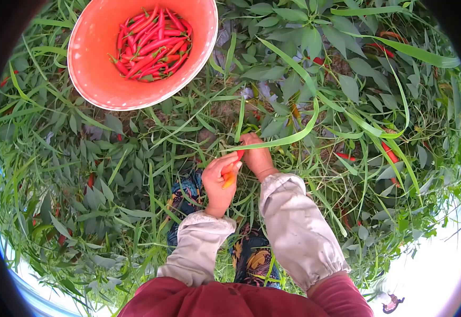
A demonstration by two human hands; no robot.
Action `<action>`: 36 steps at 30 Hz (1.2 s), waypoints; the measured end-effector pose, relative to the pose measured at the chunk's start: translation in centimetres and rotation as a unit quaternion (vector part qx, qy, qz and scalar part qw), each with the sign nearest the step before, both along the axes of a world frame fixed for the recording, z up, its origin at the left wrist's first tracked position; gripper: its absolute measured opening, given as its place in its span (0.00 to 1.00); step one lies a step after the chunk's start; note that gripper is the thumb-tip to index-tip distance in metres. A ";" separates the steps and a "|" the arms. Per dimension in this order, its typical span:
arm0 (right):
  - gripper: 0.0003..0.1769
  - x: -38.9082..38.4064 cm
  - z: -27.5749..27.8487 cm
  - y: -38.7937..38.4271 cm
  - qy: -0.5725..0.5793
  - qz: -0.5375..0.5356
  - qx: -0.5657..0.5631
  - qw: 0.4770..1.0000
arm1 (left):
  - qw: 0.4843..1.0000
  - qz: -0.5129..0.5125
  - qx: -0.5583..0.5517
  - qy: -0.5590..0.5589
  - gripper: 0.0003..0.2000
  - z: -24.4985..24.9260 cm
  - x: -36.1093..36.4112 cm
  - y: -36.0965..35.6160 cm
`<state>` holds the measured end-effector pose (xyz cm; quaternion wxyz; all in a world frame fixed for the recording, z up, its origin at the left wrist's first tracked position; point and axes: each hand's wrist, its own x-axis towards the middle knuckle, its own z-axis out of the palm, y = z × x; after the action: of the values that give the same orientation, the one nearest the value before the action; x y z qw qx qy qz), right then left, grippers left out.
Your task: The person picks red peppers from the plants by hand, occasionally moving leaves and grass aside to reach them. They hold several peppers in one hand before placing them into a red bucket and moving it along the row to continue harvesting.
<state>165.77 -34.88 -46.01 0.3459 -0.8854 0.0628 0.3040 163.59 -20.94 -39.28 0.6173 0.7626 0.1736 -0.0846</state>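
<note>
in the head view, the left hand [219,185] sits just below the middle of the frame, its fingers curled shut around a few picked chilies [230,178], one orange and one red, whose ends poke out toward the right hand. the right hand [257,156] lies just above and to the right, touching the left, with its fingers bunched together at the top end of the red one; whether it pinches the chili or a stem among the leaves cannot be told. a long grass blade [294,136] crosses over its knuckles. both forearms wear pale sleeve covers [296,227] over dark red sleeves. in the upper left of the frame, well apart from the hands, an orange bucket [90,63] stands in the greenery with a heap of red chilies [151,42] in it. leafy chili plants [304,63] fill the rest of the frame, and more unpicked chilies [390,153] hang at the right.
</note>
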 end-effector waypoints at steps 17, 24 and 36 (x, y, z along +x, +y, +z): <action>0.28 0.7 5.8 2.4 0.003 0.085 -0.117 0.990 | 0.874 0.317 -0.368 0.031 0.15 8.4 10.9 8.9; 0.09 8.0 16.7 -1.9 -0.156 -0.233 0.089 0.956 | 0.883 0.306 -0.354 0.028 0.19 5.3 18.9 13.1; 0.06 23.8 7.9 -12.8 0.087 -0.689 0.153 0.703 | 0.847 0.231 -0.347 0.330 0.11 10.0 4.9 11.1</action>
<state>189.58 -47.73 -38.15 0.5824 -0.5002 0.6378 0.0623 168.46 -9.80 -29.33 0.7496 0.3641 0.4974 -0.2411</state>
